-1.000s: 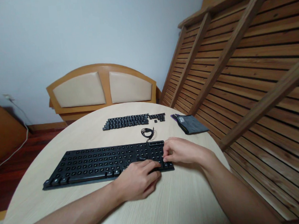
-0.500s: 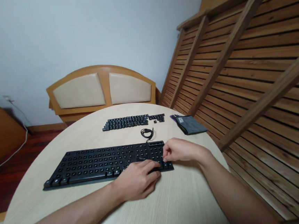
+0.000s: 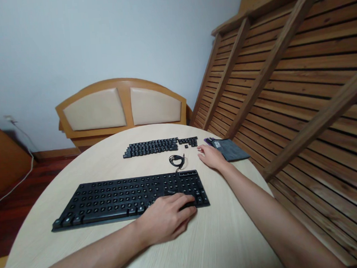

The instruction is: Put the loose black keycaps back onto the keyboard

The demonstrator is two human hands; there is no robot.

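Observation:
A black keyboard lies on the round table, most of its key positions bare and a few keycaps left along its front row. My left hand rests over its lower right part, fingers stretched out over the number-pad side, gripping nothing that I can see. Behind the keyboard, removed black keycaps sit in tight rows, with a smaller group to their right. My right hand is just in front of that smaller group, its fingers slightly apart and no object visible in them.
A coiled black cable lies behind the keyboard. Right of my right hand is a dark grey pouch. The pale round table stands before a wooden headboard; a slatted wooden frame leans on the right.
My right hand has left the keyboard's right end and moved away from me, to the front of the small keycap group. My left hand stays on the keyboard.

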